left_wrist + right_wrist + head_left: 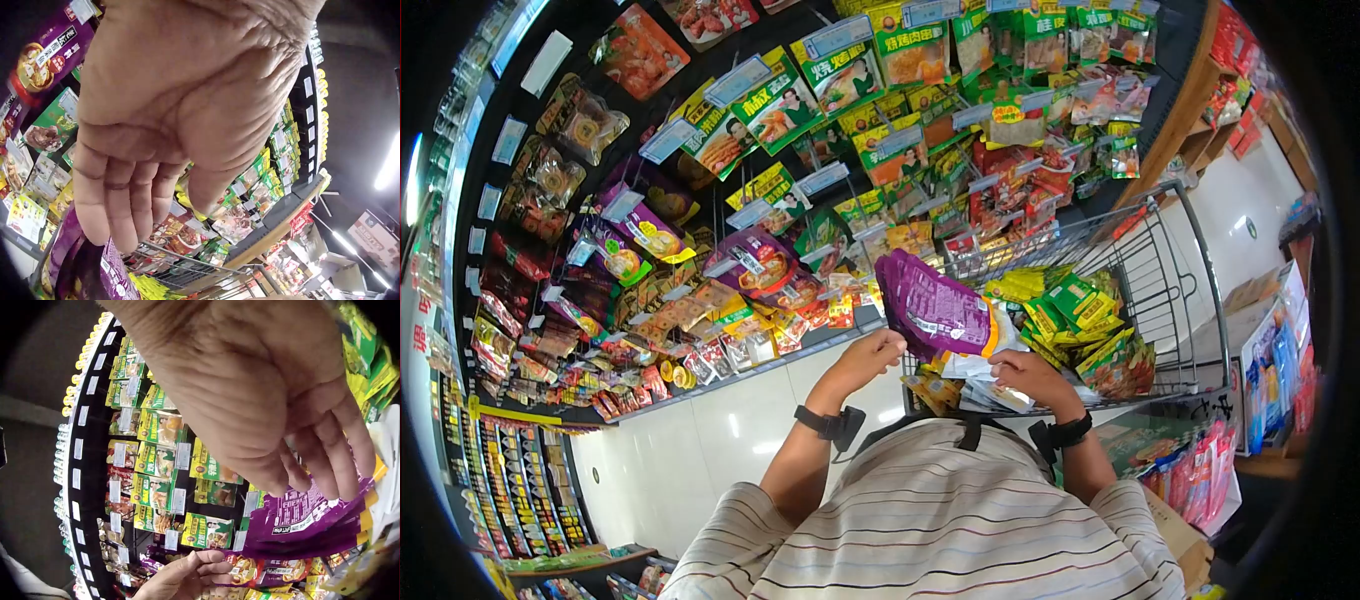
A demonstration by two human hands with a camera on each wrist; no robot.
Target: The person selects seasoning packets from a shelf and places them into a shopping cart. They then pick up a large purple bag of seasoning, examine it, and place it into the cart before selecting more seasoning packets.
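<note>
The person's face is out of view; only a striped shirt [940, 520] shows at the bottom of the head view. The words on the packs are too small to read. In the left wrist view the left hand [162, 119] fills most of the frame and hides much of what it holds.

The purple packs [935, 305] sit in the middle of the head view, just above the hands. They are a stack of flat shiny bags, purple with orange edges and a white label. The left hand [865, 360] grips their lower left edge with bent fingers. The right hand [1025, 375] holds them from under, at the lower right. Behind them is a wire cart [1170, 290] full of green and yellow packs [1080, 320]. A rack [700, 180] of hanging snack bags fills the upper left.
</note>
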